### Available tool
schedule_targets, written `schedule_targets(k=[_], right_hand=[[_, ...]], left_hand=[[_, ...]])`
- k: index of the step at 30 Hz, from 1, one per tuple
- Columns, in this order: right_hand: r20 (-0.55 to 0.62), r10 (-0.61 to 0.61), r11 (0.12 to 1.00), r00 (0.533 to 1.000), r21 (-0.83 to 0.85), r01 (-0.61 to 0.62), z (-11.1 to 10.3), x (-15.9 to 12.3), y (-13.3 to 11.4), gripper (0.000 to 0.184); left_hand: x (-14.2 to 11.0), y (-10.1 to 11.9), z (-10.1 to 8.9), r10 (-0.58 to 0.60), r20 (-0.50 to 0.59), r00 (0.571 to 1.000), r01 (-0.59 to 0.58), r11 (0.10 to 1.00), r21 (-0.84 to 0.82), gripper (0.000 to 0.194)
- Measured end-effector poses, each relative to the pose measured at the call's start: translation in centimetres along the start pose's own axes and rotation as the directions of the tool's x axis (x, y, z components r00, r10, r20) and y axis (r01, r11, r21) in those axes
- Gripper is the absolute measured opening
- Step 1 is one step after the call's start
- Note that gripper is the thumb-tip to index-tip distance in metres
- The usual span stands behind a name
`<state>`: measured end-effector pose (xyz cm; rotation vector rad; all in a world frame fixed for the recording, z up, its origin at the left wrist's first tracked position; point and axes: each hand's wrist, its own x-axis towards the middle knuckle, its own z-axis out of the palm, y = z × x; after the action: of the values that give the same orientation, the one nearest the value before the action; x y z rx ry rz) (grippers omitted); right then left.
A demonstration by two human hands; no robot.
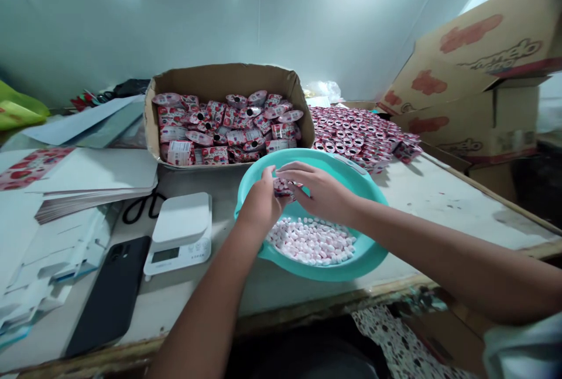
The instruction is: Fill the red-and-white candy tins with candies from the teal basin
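My left hand (262, 203) is closed around a small pink and red printed candy box (284, 187), held above the teal basin (373, 191). From the other side my right hand (318, 188) reaches onto the same box, its fingers over the top and its thumb lower down. Both hands cover much of the box, and pale candies seem to show at its top. Below them, a heap of pale pink and white candies (314, 243) lies in the near part of the basin.
Behind the basin, a cardboard carton (151, 127) holds many filled-looking printed boxes. More boxes with round openings (351, 136) stand packed at right. To the left are a white scale (182, 226), a black phone (112, 291), black scissors (138, 209) and stacked card sheets (100, 171). Large cartons (474, 74) lean at right.
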<state>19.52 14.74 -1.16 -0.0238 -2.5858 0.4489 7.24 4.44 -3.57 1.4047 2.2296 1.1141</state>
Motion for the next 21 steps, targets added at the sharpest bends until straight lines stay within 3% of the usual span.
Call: schedule_targets(k=[7,10,13,18,21], right_hand=[[-0.092,0.134,0.991,0.987,-0.009,-0.135,0.2,-0.3,1.1,0.044],[0.006,0.013,1.0,1.0,-0.021,-0.013,0.0,-0.6,1.0,0.05],[0.093,-0.075,0.994,0.993,-0.068,0.082,-0.3,-1.0,1.3,0.053],[0.014,-0.046,0.989,0.999,-0.141,0.048,-1.0,-1.4,1.9,0.041],[0.011,-0.11,0.982,0.994,-0.151,0.111,-1.0,-1.3,1.7,0.043]], left_hand=[[0.0,0.5,0.1,-0.056,0.055,0.997,0.06,0.996,-0.069,0.067],[0.1,0.3,0.1,0.0,0.038,0.999,0.003,0.996,-0.086,0.067],[0.2,0.2,0.1,-0.024,0.013,1.0,0.025,0.997,-0.068,0.073],[0.2,0.2,0.0,-0.066,-0.01,0.998,0.065,0.994,-0.089,0.078],[0.1,0.2,0.1,-0.062,-0.007,0.998,0.061,0.994,-0.093,0.075]])
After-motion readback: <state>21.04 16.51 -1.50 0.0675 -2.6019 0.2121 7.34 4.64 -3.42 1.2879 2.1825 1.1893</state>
